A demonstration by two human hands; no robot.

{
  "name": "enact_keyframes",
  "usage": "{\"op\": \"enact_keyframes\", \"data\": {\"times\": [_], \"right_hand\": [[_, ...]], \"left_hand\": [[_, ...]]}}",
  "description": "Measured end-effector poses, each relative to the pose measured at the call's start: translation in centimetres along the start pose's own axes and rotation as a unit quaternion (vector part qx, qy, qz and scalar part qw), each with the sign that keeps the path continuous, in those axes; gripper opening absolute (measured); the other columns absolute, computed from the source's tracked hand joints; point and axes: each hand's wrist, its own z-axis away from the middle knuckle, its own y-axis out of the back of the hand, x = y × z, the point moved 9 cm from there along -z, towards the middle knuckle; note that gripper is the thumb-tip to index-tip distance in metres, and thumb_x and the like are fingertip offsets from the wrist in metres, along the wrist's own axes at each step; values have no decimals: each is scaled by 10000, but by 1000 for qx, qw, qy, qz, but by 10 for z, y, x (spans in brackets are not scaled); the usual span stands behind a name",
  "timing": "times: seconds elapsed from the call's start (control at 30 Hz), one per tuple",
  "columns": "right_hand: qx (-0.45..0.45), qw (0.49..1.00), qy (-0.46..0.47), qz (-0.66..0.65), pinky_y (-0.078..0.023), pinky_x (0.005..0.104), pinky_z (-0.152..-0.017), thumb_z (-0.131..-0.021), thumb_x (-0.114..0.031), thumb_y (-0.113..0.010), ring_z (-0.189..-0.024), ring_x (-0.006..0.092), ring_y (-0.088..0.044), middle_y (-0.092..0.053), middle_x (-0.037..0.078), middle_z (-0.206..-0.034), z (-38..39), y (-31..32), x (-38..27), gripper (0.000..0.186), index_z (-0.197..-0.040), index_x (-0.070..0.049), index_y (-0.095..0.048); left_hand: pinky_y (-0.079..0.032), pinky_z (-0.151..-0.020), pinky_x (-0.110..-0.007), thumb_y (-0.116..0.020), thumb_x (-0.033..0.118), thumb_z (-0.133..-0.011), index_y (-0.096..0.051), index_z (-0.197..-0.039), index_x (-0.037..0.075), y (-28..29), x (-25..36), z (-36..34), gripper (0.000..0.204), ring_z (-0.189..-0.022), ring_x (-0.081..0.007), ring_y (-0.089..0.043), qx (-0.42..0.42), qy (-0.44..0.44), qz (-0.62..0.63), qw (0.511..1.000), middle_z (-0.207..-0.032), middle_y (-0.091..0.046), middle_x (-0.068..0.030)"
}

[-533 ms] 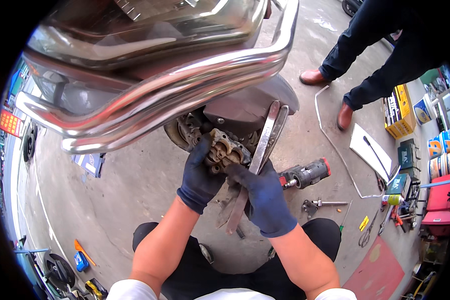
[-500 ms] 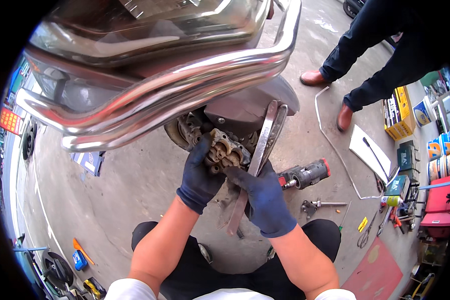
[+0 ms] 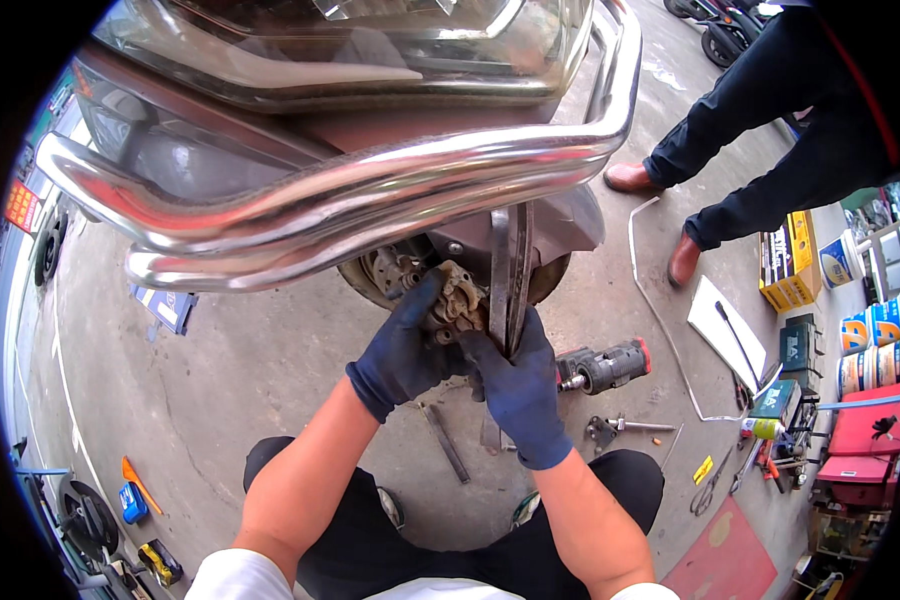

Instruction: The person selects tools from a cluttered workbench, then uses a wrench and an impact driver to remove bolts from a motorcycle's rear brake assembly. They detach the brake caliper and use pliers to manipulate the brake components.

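Observation:
My left hand [image 3: 407, 345], in a dark blue glove, is closed round a dirty brake caliper [image 3: 460, 297], thumb along its upper left side. The caliper's open, grimy face points up at me, in front of the vehicle's wheel. My right hand [image 3: 518, 385], gloved alike, grips a long metal tool with two flat arms [image 3: 500, 290] standing nearly upright; its exact kind is unclear. The right fingertips meet the caliper's lower edge. Fingers of both hands partly hide the caliper's underside.
A chrome bumper bar [image 3: 370, 185] spans just above my hands. On the floor lie a power wrench [image 3: 605, 368], a metal bar [image 3: 444, 445] and a bracket with a shaft [image 3: 605, 430]. At right stand a person's shoes [image 3: 682, 260], a yellow box [image 3: 788, 265] and several tools.
The two-armed tool has swung from a slant to nearly upright. Both hands and the caliper have shifted slightly, and the metal bar on the floor has come into fuller view.

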Motion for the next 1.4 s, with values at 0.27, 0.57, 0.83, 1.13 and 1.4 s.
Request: {"op": "enact_keyframes", "data": {"times": [0.27, 0.57, 0.83, 1.13, 1.4], "right_hand": [[39, 998, -55, 3, -513, 301, -649, -932, -152, -623, -701, 134, -608, -656, 90, -848, 13, 21, -12, 397, -1285, -4, -518], [-29, 980, -194, 16, -463, 243, -602, -822, 42, -653, -679, 81, -561, -614, 28, -823, 109, 60, 13, 502, -1316, 41, -560], [14, 976, -214, -40, -369, 207, -519, -885, 27, -617, -594, 41, -480, -564, 0, -756, 107, 44, 15, 384, -1265, 10, -566], [-5, 983, -183, -25, -362, 203, -506, -953, -45, -580, -569, 24, -458, -544, -26, -737, 101, 24, 21, 211, -1161, -29, -609], [-4, 989, -142, 27, -379, 219, -506, -964, -59, -574, -566, 32, -467, -546, -17, -741, 101, 14, 30, 174, -1131, -17, -600]], "left_hand": [[-598, -833, -443, -651, 338, -948, -606, -1214, 176, -5, 2, -4, 315, -1026, -230, -662, 53, -74, 123, 988, -1138, -664, -42], [-608, -829, -446, -653, 316, -949, -624, -1187, 167, 3, 0, -3, 282, -1018, -258, -674, 80, -101, 142, 981, -1109, -665, -53], [-623, -748, -416, -676, 327, -933, -633, -1166, 191, 1, 1, -1, 274, -954, -228, -682, 92, -99, 151, 979, -1072, -671, -34], [-594, -690, -373, -696, 326, -918, -648, -1139, 203, 4, -2, -6, 258, -925, -172, -680, 104, -94, 138, 980, -1023, -687, 8], [-586, -752, -362, -706, 327, -910, -653, -1130, 197, 5, -4, -8, 261, -926, -156, -671, 100, -87, 142, 981, -1015, -687, 11]]}}
